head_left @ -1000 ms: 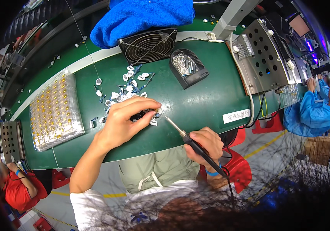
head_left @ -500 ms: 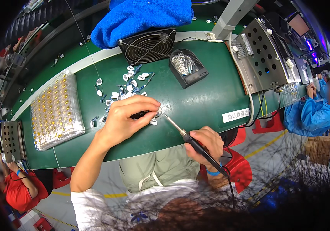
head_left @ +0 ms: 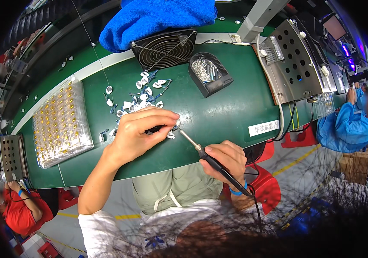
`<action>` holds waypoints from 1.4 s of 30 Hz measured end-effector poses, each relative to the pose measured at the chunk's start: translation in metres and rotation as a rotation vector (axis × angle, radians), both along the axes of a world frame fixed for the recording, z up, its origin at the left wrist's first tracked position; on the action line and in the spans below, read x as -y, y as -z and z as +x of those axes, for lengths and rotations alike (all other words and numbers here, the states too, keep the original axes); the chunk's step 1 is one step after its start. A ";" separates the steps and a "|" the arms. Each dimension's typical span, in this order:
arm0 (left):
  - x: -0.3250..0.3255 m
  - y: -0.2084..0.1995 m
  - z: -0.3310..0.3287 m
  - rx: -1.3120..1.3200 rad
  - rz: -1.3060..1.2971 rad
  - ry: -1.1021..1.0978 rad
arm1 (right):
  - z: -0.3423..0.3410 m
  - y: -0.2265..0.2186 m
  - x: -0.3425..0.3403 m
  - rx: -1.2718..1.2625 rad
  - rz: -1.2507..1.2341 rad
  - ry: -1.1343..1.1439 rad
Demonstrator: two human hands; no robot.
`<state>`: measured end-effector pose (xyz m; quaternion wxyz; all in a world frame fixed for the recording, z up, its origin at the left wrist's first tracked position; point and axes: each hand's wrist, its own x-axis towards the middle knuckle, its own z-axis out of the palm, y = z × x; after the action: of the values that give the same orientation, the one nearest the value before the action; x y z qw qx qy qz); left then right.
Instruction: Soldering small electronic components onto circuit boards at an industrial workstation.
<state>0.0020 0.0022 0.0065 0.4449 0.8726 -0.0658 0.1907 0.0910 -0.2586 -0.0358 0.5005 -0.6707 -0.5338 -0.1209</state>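
Observation:
Between thumb and forefinger, my left hand (head_left: pixel 143 129) pinches a small round white part (head_left: pixel 177 123) just above the bench. My right hand (head_left: pixel 227 159) is closed round the black handle of a soldering iron (head_left: pixel 212 161). Its metal tip reaches up and left to the white part and looks to be touching it or very close. Beyond my left hand lies a loose pile of white oval parts (head_left: pixel 144 97) with dark blue pieces attached. My left fingers hide some of these parts.
A black fan (head_left: pixel 164 50) stands behind the pile, with a blue towel (head_left: pixel 158 21) above it. A black bin (head_left: pixel 209 75) holds small metal pieces. Clear trays with yellow parts (head_left: pixel 63 124) lie left. A perforated metal box (head_left: pixel 293 62) stands right. Co-workers (head_left: pixel 343 129) sit at both sides.
My right hand has shifted slightly left, bringing the soldering iron's tip up to the white part. My left hand has stayed in nearly the same place.

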 end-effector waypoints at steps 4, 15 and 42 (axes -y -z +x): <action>-0.001 0.000 0.000 0.006 0.032 0.022 | 0.000 0.001 -0.001 -0.005 -0.005 -0.008; 0.000 0.002 0.001 0.054 0.069 0.019 | 0.000 -0.001 -0.001 0.003 -0.010 -0.008; -0.012 -0.022 -0.011 0.243 0.073 0.045 | 0.042 -0.032 -0.027 0.163 -0.344 0.325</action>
<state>-0.0089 0.0142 0.0290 0.4056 0.8571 -0.1455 0.2824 0.1328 -0.2317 -0.0043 0.3080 -0.8111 -0.4704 -0.1609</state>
